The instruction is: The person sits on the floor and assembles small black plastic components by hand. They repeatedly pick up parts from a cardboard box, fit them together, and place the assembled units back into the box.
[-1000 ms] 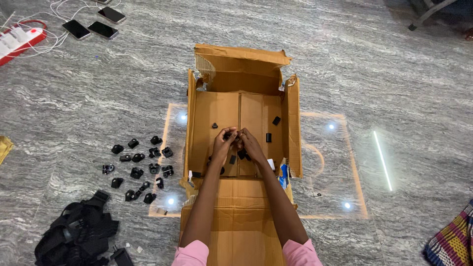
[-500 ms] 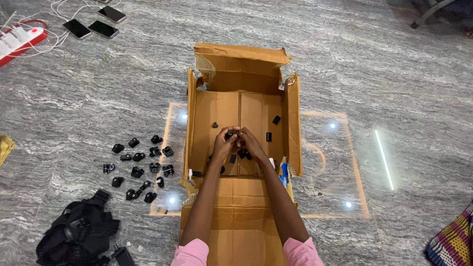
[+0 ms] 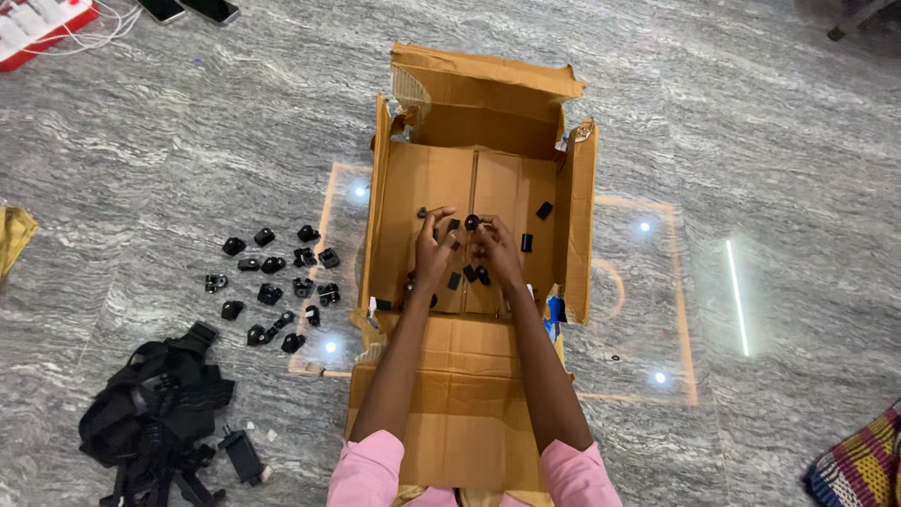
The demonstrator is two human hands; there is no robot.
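Both hands meet over the middle of the open cardboard box [image 3: 582, 225], left hand [image 3: 434, 252] and right hand [image 3: 496, 252] fingers pinching one small black fitting [image 3: 471, 222] between them; best kept low above the loose black pieces [image 3: 466, 274].

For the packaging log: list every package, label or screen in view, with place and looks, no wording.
Cardboard box: centre floor, brown, opened flat, torn flaps.
Two phones: top left edge, dark screens, flat rectangles.
Red-and-white pack: top left corner, partly cut off.
No signs visible.
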